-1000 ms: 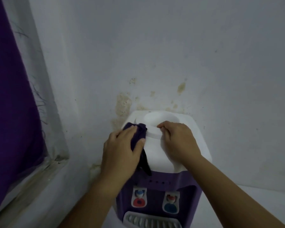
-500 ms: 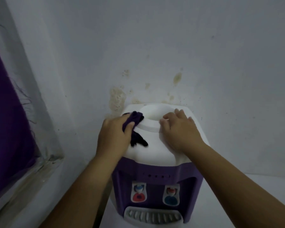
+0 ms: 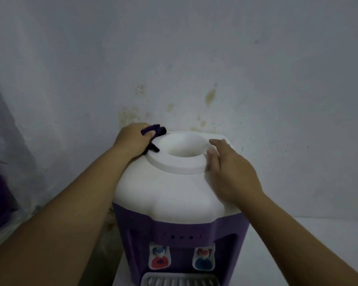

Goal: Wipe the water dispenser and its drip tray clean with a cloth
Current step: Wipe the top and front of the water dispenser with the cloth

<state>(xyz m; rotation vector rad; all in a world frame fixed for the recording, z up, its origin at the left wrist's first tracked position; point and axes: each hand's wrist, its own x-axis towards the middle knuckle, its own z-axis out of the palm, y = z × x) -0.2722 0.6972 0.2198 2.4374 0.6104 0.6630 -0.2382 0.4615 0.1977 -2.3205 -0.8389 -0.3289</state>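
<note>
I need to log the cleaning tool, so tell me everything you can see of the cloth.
The cloth is a small, dark purple, soft-looking rag, bunched up. The left hand grips it at the back left of the water dispenser, beside the raised white ring around the top opening. One end pokes out past the fingers toward the wall; a short tail hangs below the hand onto the white top. Most of it is hidden in the hand.

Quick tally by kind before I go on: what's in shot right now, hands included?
Hands: 2, left hand gripping the cloth, right hand resting open on the dispenser top
Cloth: 1
Water dispenser: 1
Taps: 2, red tap, blue tap
Drip tray: 1
Total: 7
</note>
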